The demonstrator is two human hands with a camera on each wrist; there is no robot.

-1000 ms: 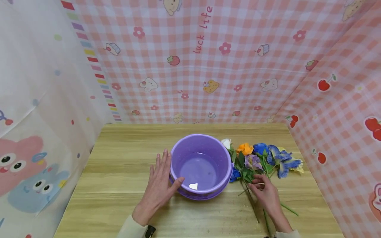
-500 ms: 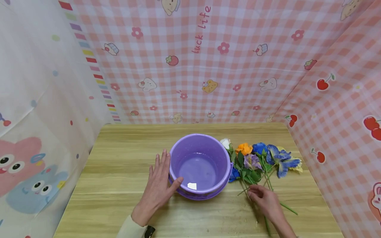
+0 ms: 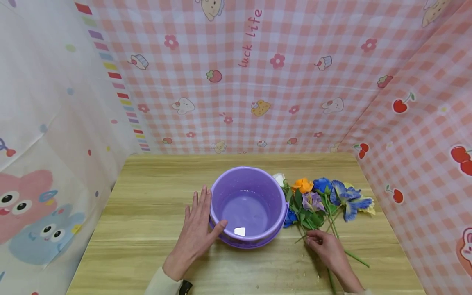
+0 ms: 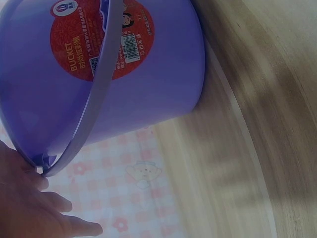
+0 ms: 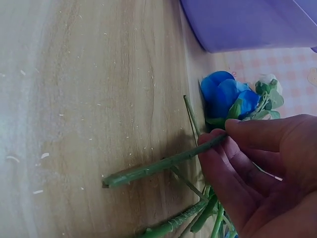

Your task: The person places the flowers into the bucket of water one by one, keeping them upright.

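Observation:
A purple bucket (image 3: 215, 192) with water inside stands in the middle of the table. My left hand (image 3: 197, 231) rests against its left side, fingers straight and thumb over the rim. The left wrist view shows the bucket's handle (image 4: 96, 94) hanging down beside these fingers. To the right of the bucket lies a pile of artificial flowers. My right hand (image 3: 328, 248) pinches a green flower stem (image 5: 158, 166) between thumb and fingers, its cut end pointing away. Which bloom this stem belongs to is hidden. A blue rose (image 5: 220, 94) lies beside the fingertips.
Among the pile are an orange flower (image 3: 303, 185), a lilac flower (image 3: 313, 201), a white rose (image 3: 279, 178) and a blue iris (image 3: 348, 196). Loose stems (image 3: 357, 258) reach toward the front. Small whitish bits lie on the wooden table (image 5: 89, 99). Printed cloth (image 3: 236, 94) hangs behind and on both sides.
My right hand has moved a little down and left from the leaves, and its fingers have closed on a stem. The left hand and the bucket have stayed in place.

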